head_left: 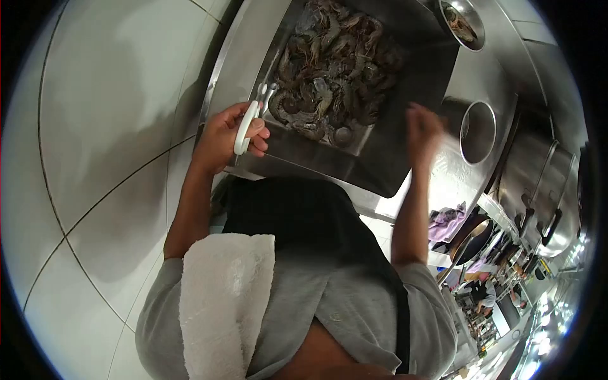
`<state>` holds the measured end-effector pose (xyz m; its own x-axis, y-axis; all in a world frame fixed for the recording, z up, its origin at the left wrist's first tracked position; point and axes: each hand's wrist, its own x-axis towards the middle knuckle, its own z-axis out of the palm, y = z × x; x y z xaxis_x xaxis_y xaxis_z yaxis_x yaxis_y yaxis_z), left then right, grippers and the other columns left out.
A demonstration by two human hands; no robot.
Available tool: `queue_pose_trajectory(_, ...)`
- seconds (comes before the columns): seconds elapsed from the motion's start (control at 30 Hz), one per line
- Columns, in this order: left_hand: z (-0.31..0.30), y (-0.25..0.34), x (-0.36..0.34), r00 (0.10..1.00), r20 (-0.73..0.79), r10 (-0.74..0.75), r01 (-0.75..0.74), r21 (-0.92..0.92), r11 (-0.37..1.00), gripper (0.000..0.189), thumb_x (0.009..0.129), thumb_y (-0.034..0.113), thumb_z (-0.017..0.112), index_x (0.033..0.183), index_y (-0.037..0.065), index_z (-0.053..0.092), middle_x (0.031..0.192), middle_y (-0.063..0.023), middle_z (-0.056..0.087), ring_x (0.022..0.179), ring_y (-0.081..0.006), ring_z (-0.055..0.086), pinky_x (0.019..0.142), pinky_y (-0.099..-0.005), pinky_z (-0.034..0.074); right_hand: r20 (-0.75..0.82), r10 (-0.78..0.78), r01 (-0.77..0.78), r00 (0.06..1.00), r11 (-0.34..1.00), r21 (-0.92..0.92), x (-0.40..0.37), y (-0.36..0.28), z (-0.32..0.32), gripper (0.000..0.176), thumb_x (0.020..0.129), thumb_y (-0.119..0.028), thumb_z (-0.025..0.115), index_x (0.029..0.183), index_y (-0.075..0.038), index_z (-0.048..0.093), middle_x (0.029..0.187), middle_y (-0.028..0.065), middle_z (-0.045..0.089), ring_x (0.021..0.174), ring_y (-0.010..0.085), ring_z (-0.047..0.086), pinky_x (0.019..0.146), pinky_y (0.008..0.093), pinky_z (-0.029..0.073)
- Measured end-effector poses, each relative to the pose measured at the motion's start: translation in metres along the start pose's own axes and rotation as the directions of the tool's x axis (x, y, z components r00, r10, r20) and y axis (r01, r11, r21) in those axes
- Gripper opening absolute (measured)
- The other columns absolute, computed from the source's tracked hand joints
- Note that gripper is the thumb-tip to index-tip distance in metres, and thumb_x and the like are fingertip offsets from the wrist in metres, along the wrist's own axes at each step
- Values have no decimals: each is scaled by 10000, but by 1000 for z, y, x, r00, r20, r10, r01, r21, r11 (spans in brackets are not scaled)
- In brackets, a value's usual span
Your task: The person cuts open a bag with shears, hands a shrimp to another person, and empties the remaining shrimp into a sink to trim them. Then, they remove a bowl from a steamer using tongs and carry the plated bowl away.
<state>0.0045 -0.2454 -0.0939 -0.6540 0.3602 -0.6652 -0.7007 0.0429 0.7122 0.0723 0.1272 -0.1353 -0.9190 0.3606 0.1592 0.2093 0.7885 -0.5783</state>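
Observation:
In my left hand [231, 138] is a pair of white-handled scissors [247, 130], with the fingers closed around the handle at the sink's near left edge. A large heap of raw grey-brown shrimp [335, 69] lies in the steel sink [392, 171]. My right hand [424, 130] is over the sink's right side, apart from the heap and smeared by motion. Whether its fingers hold anything cannot be made out. To its right stands a round steel bowl [478, 133]. Farther off, a second steel bowl [462, 25] contains some shrimp or shrimp pieces.
White tiles [114, 126] cover the surface on the left. On the right are a purple cloth [446, 221], a dark pan [475, 240] and large steel pots [532, 183] with long handles. Other people appear small in the far right background. A white towel [225, 304] hangs over my left shoulder.

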Motion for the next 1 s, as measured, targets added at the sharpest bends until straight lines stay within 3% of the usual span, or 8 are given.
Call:
queue_pose_trajectory(0.1,12,-3,2,1000,-18,-7,7,15,1000,437,874,140,620,1255,-30,489,824,-118,636,624,-160,638,555,-283,539,103,39,-44,994,998,51,-9,29,98,282,831,-209,660,1062,-48,661,1051,148,646,1010,259,614,811,356,490)
queue_pose_trajectory(0.17,19,-6,-2,998,-58,-30,32,29,999,448,869,130,627,1258,-39,483,825,-121,636,620,-158,637,556,-280,540,439,372,-485,818,856,179,-4,58,130,298,840,-209,628,1075,-28,656,1114,151,611,1031,282,604,795,355,490)
queue_pose_trajectory(0.27,21,-16,-3,994,-86,-73,72,-13,997,478,868,119,633,1279,-47,454,830,-130,638,627,-163,642,556,-275,545,734,534,-898,420,125,423,-15,87,201,286,847,-145,590,1107,-31,629,905,186,647,829,279,654,706,399,502)
queue_pose_trajectory(0.43,25,-31,-3,981,-146,-124,124,-12,992,495,871,126,633,1290,-51,437,840,-137,639,637,-162,645,555,-275,545,538,701,-883,467,404,240,-6,158,327,373,881,-182,520,1219,-26,532,863,194,633,696,283,640,560,422,522)
queue_pose_trajectory(0.57,26,-32,-7,976,-166,-140,144,14,989,536,862,148,654,1310,-37,427,854,-124,639,658,-157,642,579,-278,549,729,660,-965,181,262,3,31,139,313,450,904,-230,496,1313,-51,442,841,198,619,632,279,622,518,418,544)
queue_pose_trajectory(0.73,21,-39,-10,976,-164,-142,137,-43,990,602,852,125,666,1354,-36,376,874,-107,630,691,-160,640,598,-285,559,591,807,-877,-18,271,-397,45,100,295,419,915,-318,520,1206,-17,543,952,195,641,704,268,655,526,436,545)
queue_pose_trajectory(0.87,20,-39,-12,980,-160,-117,114,-26,993,583,854,127,662,1350,-18,391,870,-111,631,679,-154,637,599,-282,554,589,786,-815,191,461,-351,27,93,276,437,926,-352,505,1166,8,559,1018,195,643,775,261,668,541,441,544)
queue_pose_trajectory(1.0,21,-34,-13,991,-106,-79,82,24,996,581,859,106,647,1366,3,381,869,-115,632,668,-157,636,595,-283,553,665,739,-890,108,370,-267,-24,166,304,408,912,-301,546,1195,-7,539,1037,200,624,813,263,658,600,427,555)
